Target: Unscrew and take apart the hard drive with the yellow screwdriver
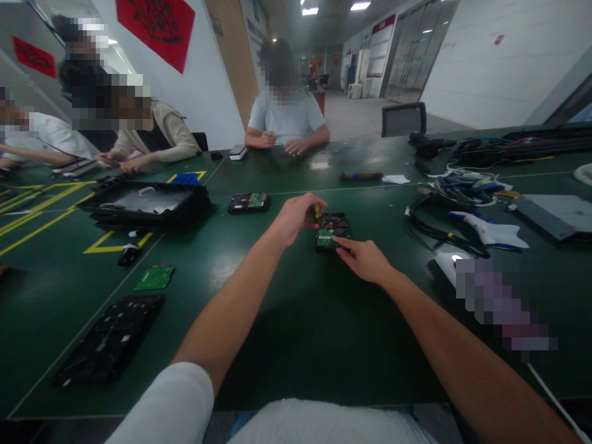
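A hard drive [333,228] lies on the green table with its underside up, showing a small green circuit board on its near part. Over its far left corner, my left hand [296,216] is closed around a short yellow and black screwdriver [317,211]; its tip is too small to make out. My right hand [363,256] grips the drive's near right side, index finger stretched over the board's edge and thumb lower down. A second hard drive [248,202] with a green board lies to the left, beyond my left forearm.
At left are a black tray [145,200], a computer mouse [129,253], a loose green circuit board [155,277] and a flat black panel [111,339]. Bundled cables [462,188], a white-and-blue glove-like item [490,231] and a grey metal box [555,216] lie right. A person [287,117] sits opposite.
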